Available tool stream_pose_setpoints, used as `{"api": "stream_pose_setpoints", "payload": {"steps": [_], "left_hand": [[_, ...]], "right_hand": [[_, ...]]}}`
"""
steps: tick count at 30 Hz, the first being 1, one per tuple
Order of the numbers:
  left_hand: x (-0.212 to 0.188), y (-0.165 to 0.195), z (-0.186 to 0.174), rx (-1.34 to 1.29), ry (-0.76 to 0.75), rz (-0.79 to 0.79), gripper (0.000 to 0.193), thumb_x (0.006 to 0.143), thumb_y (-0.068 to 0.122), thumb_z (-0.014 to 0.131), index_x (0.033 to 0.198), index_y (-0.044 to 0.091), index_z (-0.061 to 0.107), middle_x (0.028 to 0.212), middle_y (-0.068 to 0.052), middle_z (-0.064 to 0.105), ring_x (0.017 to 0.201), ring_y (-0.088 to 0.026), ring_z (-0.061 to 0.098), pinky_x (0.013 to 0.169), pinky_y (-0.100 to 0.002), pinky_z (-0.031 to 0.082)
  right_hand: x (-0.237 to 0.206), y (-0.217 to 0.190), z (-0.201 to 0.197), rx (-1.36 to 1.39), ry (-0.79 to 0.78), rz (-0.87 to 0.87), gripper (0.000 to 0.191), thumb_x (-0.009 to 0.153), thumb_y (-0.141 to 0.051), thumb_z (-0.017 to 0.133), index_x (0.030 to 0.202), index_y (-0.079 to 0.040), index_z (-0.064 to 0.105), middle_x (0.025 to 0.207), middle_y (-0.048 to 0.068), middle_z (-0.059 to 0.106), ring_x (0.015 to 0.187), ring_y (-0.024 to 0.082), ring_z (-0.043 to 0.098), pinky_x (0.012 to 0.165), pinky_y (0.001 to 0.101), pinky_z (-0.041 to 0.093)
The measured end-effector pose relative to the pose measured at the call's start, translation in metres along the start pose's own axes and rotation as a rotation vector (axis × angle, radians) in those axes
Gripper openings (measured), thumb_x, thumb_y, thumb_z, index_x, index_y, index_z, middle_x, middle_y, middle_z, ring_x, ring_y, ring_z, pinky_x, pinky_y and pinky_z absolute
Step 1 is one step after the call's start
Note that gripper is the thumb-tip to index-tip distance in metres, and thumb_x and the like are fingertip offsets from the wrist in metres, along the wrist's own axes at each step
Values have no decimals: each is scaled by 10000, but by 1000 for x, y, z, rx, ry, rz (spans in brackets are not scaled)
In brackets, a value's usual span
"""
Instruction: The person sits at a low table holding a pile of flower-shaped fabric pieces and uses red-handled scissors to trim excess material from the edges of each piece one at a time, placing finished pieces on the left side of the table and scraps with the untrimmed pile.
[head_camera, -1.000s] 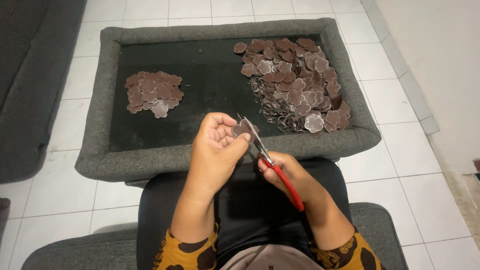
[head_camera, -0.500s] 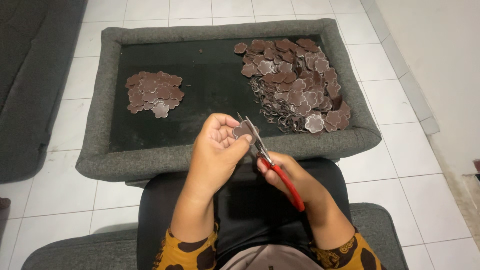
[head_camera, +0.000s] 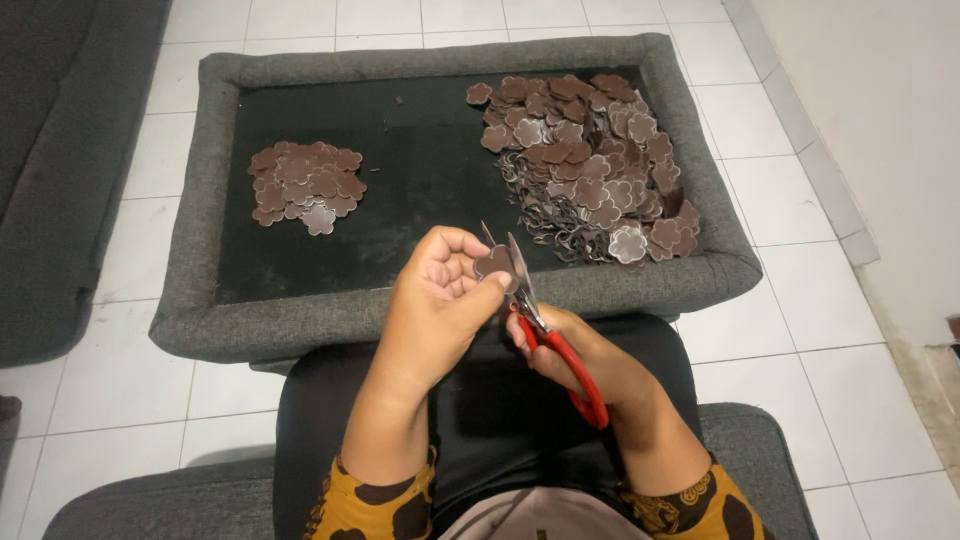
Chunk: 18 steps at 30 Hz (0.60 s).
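White floor tiles surrounded the grey padded tray (head_camera: 450, 310). Left hand (head_camera: 440, 300) pinched a brown flower-shaped piece (head_camera: 494, 263); at five o'clock, right hand (head_camera: 575, 350) gripped red-handled scissors (head_camera: 545, 335), blades parted around it.

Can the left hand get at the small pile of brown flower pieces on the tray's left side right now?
Probably yes. Nothing lies between the left hand and the small pile, only bare tray. But its fingers already pinch a flower piece against the scissors.

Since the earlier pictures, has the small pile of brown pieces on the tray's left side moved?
No. The small pile lies in the same spot against the tray's grey padded rim, apart from both hands.
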<state>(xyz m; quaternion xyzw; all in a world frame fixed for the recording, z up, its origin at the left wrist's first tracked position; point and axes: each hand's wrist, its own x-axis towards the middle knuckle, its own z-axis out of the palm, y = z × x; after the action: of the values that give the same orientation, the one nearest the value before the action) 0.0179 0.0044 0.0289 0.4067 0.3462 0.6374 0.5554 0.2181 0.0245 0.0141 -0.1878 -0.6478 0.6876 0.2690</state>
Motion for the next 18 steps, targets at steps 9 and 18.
{"api": "stream_pose_setpoints", "payload": {"steps": [9,18], "left_hand": [[1,-1,1,-23,-9,14,249,937,-62,649,1128,7,505,985,-88,691,836,-75,655,741,-221,550],[2,-2,4,-66,-9,18,259,951,-36,677,1153,-2,519,951,-82,677,831,-77,646,748,-215,538]], "right_hand": [[-2,1,-3,-54,35,12,496,958,-582,662,960,-102,533,842,-59,439,789,56,401,678,219,343],[-3,-1,1,12,43,14,543,946,-588,665,1035,-61,574,918,-13,485,852,97,448,756,245,394]]}}
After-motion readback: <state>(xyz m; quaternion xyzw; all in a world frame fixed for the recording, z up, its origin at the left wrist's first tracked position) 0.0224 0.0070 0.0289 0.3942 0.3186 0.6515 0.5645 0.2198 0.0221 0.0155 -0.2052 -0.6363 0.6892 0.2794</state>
